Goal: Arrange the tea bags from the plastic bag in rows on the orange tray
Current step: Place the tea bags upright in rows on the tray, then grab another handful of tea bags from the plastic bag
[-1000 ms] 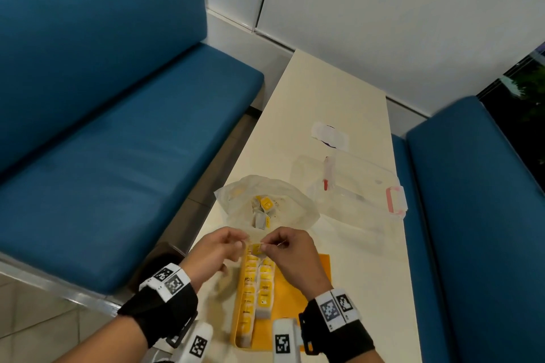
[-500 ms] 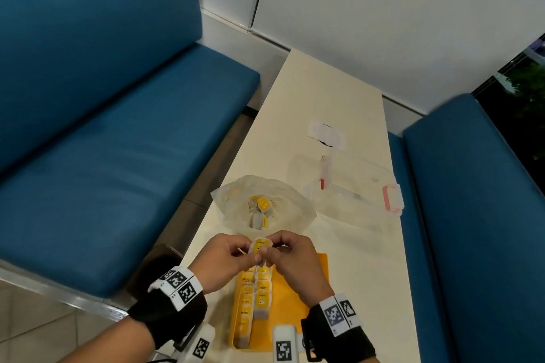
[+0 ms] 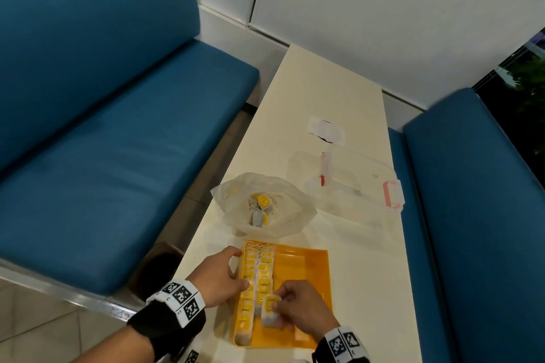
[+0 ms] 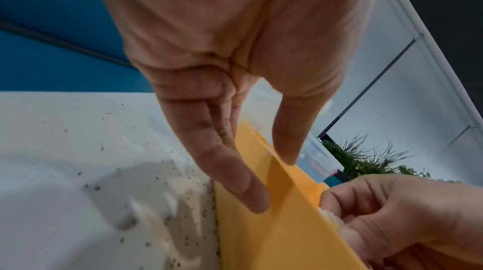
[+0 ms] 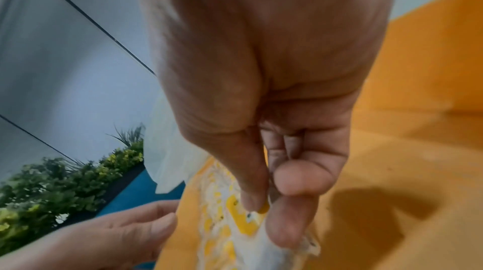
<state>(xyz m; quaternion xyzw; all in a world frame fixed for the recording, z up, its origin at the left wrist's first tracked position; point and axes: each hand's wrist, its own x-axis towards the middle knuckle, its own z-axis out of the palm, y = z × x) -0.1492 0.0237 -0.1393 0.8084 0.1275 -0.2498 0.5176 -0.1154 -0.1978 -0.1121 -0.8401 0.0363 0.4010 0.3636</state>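
1. Head view: the right hand (image 3: 300,308) pinches a tea bag (image 3: 269,311) at the near end of the second row on the orange tray (image 3: 306,280). The left hand (image 3: 219,275) rests on the tray's left wall, fingers relaxed. The plastic bag (image 3: 262,203) lies beyond the tray.
2. Left wrist view: only here the straight fingers (image 4: 235,175) are seen flat against the tray's outer wall.
3. Right wrist view: thumb and fingers grasp the tea bag's top, above the row.

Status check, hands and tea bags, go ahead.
Left hand steadies orange tray at its left rim. Right hand pinches tea bag at second row's near end. More in plastic bag. Nothing blocking.
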